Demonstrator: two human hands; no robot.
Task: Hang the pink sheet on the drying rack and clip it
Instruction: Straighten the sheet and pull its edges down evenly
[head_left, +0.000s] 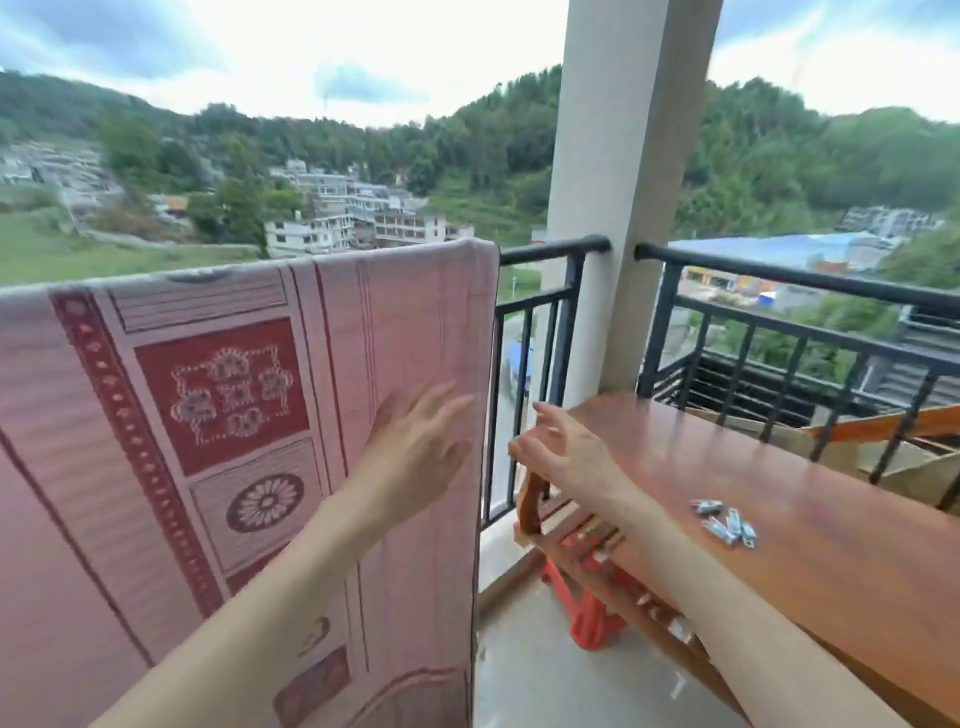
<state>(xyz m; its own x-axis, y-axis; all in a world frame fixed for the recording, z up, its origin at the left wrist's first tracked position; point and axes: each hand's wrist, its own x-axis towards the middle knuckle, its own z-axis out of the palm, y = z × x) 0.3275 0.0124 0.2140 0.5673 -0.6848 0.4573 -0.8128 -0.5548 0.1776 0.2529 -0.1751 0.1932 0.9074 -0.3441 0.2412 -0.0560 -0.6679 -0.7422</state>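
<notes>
On a balcony high over a hillside town, the pink sheet (249, 415) hangs draped over the black railing (550, 249), its right edge falling straight down just short of the pale pillar (623, 208). No writing or brand can be read on it; it carries only dark red blocks with flower patterns and stripes. Between the sheet's edge and the wooden desk (779, 493) lies a narrow strip of bare floor, partly taken up by a wooden chair back (535, 499) and something red (592, 613) beneath it. The left hand (415, 441) is raised with fingers spread and relaxed near the sheet's right edge; whether it touches the cloth cannot be told. The right hand (561, 447) hovers in the gap beside the desk's near corner, fingers loosely curled and holding nothing. A small heap of metal clips (727, 525) lies on the desk, well apart from both hands.
</notes>
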